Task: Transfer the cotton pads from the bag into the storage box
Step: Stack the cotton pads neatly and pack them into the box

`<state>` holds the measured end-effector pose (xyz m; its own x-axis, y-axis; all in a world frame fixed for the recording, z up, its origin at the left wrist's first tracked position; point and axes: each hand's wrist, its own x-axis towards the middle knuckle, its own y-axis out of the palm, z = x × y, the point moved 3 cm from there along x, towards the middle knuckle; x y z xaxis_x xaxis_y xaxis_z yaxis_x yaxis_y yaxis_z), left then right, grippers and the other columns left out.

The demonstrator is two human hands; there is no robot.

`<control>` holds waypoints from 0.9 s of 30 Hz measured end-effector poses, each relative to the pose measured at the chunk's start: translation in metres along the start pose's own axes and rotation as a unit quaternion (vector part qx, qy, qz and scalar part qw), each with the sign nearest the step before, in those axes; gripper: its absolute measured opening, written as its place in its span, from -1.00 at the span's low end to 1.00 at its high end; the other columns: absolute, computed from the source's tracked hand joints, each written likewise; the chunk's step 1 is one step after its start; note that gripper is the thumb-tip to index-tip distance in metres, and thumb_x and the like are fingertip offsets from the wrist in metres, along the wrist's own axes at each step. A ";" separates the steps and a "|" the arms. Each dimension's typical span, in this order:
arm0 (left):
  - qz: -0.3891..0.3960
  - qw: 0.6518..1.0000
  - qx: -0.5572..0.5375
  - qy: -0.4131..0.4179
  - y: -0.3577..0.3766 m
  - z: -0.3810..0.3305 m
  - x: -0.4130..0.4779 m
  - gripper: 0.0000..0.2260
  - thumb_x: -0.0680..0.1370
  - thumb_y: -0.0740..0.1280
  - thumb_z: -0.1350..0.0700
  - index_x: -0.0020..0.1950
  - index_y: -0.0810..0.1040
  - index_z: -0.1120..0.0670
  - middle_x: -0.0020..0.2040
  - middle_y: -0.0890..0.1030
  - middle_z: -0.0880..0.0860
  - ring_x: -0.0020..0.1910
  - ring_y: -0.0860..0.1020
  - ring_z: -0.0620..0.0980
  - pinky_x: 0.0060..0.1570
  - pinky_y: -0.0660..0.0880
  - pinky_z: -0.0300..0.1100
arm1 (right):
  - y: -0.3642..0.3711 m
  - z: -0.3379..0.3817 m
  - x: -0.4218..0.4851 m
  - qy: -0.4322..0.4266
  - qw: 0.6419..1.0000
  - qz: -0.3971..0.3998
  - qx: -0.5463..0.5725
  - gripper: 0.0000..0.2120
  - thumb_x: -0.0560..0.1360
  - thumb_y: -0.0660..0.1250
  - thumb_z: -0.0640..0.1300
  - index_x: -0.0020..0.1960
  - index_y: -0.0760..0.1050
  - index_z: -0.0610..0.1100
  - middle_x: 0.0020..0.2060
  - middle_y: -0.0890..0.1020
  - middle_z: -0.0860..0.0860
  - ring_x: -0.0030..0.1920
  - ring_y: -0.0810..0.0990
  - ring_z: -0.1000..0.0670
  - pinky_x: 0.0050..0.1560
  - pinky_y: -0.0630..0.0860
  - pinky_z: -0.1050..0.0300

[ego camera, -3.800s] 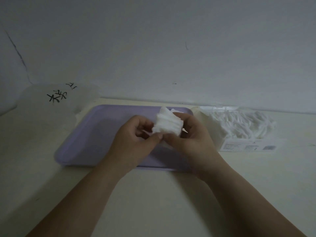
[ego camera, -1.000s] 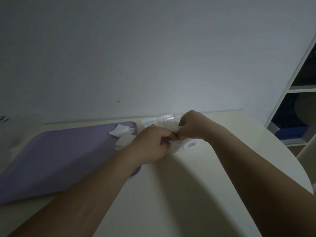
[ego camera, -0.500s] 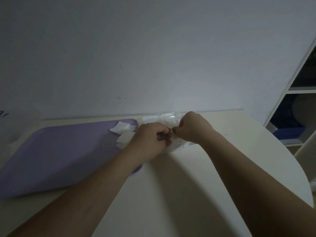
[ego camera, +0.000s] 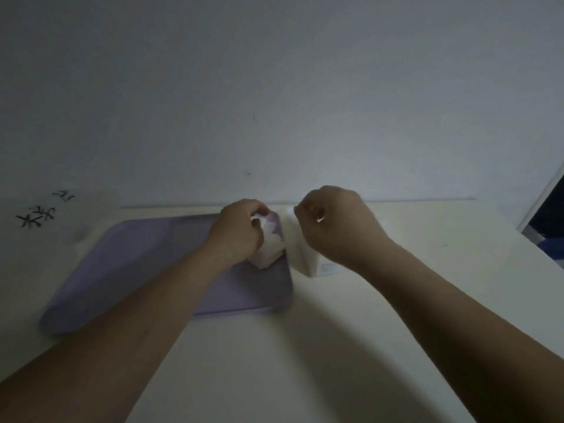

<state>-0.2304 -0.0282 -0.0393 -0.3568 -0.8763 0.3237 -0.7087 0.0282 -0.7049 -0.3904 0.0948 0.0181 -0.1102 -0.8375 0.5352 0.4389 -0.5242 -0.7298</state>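
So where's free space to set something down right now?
Free: the left and middle of the purple tray; the table in front of the tray, between the forearms; the table right of the bag. Crowded: the tray's far right corner, where the left hand holds cotton pads beside the right hand gripping the bag.

body: two forearms, bare up to the frame edge | left hand [ego camera: 241, 228]: bare, over far right corner of purple tray [ego camera: 122, 270] | right hand [ego camera: 338, 230]: bare, just right of tray; small pale glint [ego camera: 320, 220] on one finger, source unclear
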 end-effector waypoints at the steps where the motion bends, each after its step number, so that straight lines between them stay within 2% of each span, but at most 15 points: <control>1: 0.043 0.999 0.028 -0.009 -0.002 0.011 0.000 -0.69 0.53 0.33 0.20 0.25 0.64 0.01 0.29 0.64 0.05 0.31 0.59 0.11 0.30 0.48 -0.07 | 0.016 0.010 -0.001 0.002 0.998 0.043 0.045 -0.82 0.58 0.36 -0.11 -0.01 0.73 -0.12 -0.05 0.74 -0.08 -0.01 0.69 -0.11 0.03 0.57 0.05; 2: 0.085 0.995 0.051 -0.007 -0.001 0.024 0.001 -0.65 0.54 0.35 0.19 0.33 0.61 0.03 0.39 0.58 0.08 0.40 0.53 0.12 0.37 0.43 -0.03 | 0.035 0.019 -0.002 0.004 0.993 0.098 0.064 -0.81 0.58 0.34 -0.14 0.06 0.72 -0.12 0.03 0.74 -0.10 0.06 0.68 -0.12 0.10 0.55 0.07; 4: 0.158 0.977 0.141 0.022 0.005 0.040 0.002 -0.58 0.63 0.33 0.24 0.51 0.49 0.09 0.58 0.39 0.08 0.57 0.34 0.11 0.53 0.27 -0.02 | 0.072 0.024 -0.008 0.012 0.978 0.206 0.030 -0.72 0.59 0.29 -0.14 0.26 0.63 -0.12 0.21 0.66 -0.13 0.23 0.61 -0.17 0.22 0.52 0.04; 6: 0.197 0.947 0.243 0.072 0.009 0.054 0.008 -0.58 0.63 0.36 0.17 0.51 0.49 0.06 0.60 0.37 0.10 0.59 0.31 0.13 0.60 0.18 0.04 | 0.100 0.021 -0.014 0.012 0.964 0.266 -0.028 -0.62 0.57 0.23 -0.14 0.36 0.53 -0.14 0.31 0.54 -0.17 0.39 0.45 -0.21 0.36 0.46 -0.04; 8: 0.190 0.931 0.288 0.120 0.014 0.068 0.015 -0.66 0.59 0.39 -0.02 0.35 0.63 0.01 0.46 0.55 0.11 0.48 0.46 0.17 0.57 0.25 0.16 | 0.113 0.018 -0.018 0.009 0.961 0.272 -0.048 -0.56 0.52 0.20 -0.14 0.38 0.51 -0.15 0.32 0.48 -0.17 0.45 0.34 -0.22 0.42 0.43 -0.08; 9: 0.192 0.927 0.296 0.127 0.010 0.065 0.015 -0.65 0.60 0.38 -0.01 0.37 0.62 0.02 0.44 0.56 0.08 0.46 0.48 0.18 0.55 0.29 0.15 | 0.116 0.018 -0.019 0.009 0.961 0.270 -0.050 -0.55 0.52 0.22 -0.16 0.40 0.50 -0.14 0.32 0.47 -0.15 0.46 0.33 -0.21 0.40 0.44 -0.09; 10: 0.229 0.923 0.281 0.129 0.007 0.061 0.011 -0.62 0.62 0.35 0.08 0.45 0.56 0.02 0.49 0.52 0.06 0.47 0.46 0.16 0.53 0.33 0.09 | 0.117 0.018 -0.019 0.008 0.961 0.271 -0.055 -0.55 0.53 0.24 -0.18 0.41 0.49 -0.14 0.33 0.47 -0.13 0.45 0.35 -0.18 0.37 0.47 -0.08; 11: 0.244 0.929 0.259 0.098 0.003 0.055 0.007 -0.57 0.62 0.32 0.16 0.49 0.51 -0.01 0.51 0.50 0.05 0.47 0.46 0.15 0.47 0.38 0.03 | 0.117 0.018 -0.018 0.003 0.960 0.274 -0.060 -0.56 0.54 0.26 -0.19 0.41 0.50 -0.12 0.33 0.50 -0.11 0.42 0.39 -0.17 0.32 0.50 -0.05; 12: 0.213 0.938 0.264 0.075 -0.004 0.055 0.008 -0.55 0.59 0.32 0.19 0.48 0.51 -0.06 0.48 0.52 0.05 0.43 0.50 0.16 0.40 0.44 0.01 | 0.118 0.019 -0.015 -0.002 0.959 0.276 -0.060 -0.59 0.54 0.27 -0.17 0.39 0.53 -0.11 0.32 0.54 -0.10 0.37 0.46 -0.16 0.26 0.53 -0.03; 14: 0.220 0.935 0.271 0.066 -0.014 0.058 0.004 -0.57 0.53 0.35 0.17 0.37 0.57 -0.16 0.36 0.61 0.03 0.31 0.58 0.15 0.25 0.52 -0.02 | 0.116 0.020 -0.006 0.007 0.964 0.262 -0.045 -0.67 0.54 0.27 -0.13 0.25 0.64 -0.09 0.19 0.68 -0.09 0.21 0.62 -0.19 0.16 0.59 -0.02; 16: 0.220 0.936 0.272 0.045 -0.023 0.062 0.001 -0.59 0.53 0.33 0.16 0.33 0.60 -0.19 0.32 0.63 0.02 0.26 0.60 0.12 0.20 0.55 -0.05 | 0.116 0.021 0.005 0.033 0.971 0.234 -0.023 -0.73 0.56 0.28 -0.09 0.14 0.70 -0.09 0.05 0.74 -0.09 0.09 0.67 -0.18 0.10 0.60 -0.01; 17: 0.213 0.941 0.260 0.027 -0.025 0.064 0.001 -0.60 0.54 0.31 0.17 0.32 0.61 -0.17 0.32 0.63 0.02 0.26 0.60 0.12 0.21 0.55 -0.04 | 0.115 0.021 0.009 0.043 0.974 0.221 -0.024 -0.74 0.56 0.29 -0.07 0.14 0.70 -0.08 0.05 0.74 -0.09 0.09 0.67 -0.17 0.11 0.60 0.00; 21: 0.148 0.967 0.203 0.029 -0.034 0.068 0.006 -0.66 0.57 0.26 0.25 0.23 0.66 -0.05 0.28 0.65 0.04 0.24 0.60 0.10 0.20 0.53 -0.06 | 0.126 0.019 0.014 0.045 0.967 0.235 -0.087 -0.72 0.60 0.27 0.04 0.20 0.60 -0.07 0.09 0.70 -0.11 0.10 0.66 -0.21 0.05 0.60 0.02; 23: 0.129 0.974 0.186 0.031 -0.029 0.071 0.014 -0.68 0.60 0.25 0.21 0.28 0.62 -0.04 0.31 0.61 0.05 0.27 0.57 0.10 0.22 0.51 -0.05 | 0.131 0.018 0.015 0.040 0.962 0.252 -0.100 -0.71 0.60 0.29 0.04 0.24 0.58 -0.06 0.12 0.70 -0.12 0.13 0.65 -0.22 0.06 0.56 0.05; 27: 0.143 0.977 0.155 0.037 -0.010 0.068 0.039 -0.68 0.66 0.29 0.16 0.41 0.55 -0.01 0.39 0.54 0.05 0.34 0.52 0.10 0.34 0.43 -0.03 | 0.123 0.017 0.021 0.061 0.952 0.298 -0.017 -0.42 0.55 0.39 -0.04 0.55 0.39 0.10 0.32 0.61 0.01 0.33 0.58 -0.11 0.21 0.46 0.17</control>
<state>-0.1963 -0.0957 -0.0627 -0.5637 -0.8169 0.1220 -0.3596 0.1098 -0.9266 -0.3236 0.0151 -0.0536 0.0459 -0.9985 -0.0311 0.4274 0.0478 -0.9028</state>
